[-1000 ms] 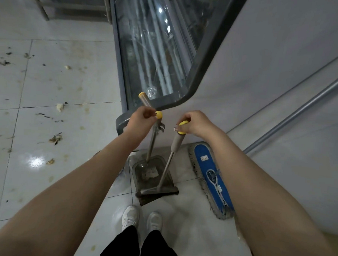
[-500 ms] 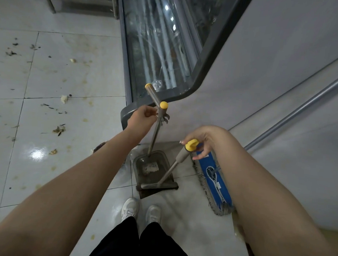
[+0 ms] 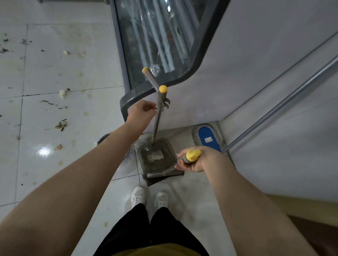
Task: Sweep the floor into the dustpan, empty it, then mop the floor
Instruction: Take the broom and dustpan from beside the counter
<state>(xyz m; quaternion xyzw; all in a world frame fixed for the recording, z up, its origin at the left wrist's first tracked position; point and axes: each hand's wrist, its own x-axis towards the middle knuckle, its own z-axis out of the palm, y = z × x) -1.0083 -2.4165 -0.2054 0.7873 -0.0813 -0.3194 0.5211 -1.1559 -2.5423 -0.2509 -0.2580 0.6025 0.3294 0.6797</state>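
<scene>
The right hand (image 3: pixel 203 160) has its grip clamped on the broom handle (image 3: pixel 191 155) over the dustpan (image 3: pixel 162 167). The left hand (image 3: pixel 140 113), its grip loose and holding nothing, is just beside the dustpan's pole (image 3: pixel 157 120).

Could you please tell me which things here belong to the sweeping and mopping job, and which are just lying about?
Job: broom in right hand, dustpan, mop, floor debris.
Just there: glass display case, white shoes.

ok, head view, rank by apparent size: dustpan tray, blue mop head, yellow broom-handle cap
1. dustpan tray
2. blue mop head, unsure: right hand hides part
3. yellow broom-handle cap
</scene>
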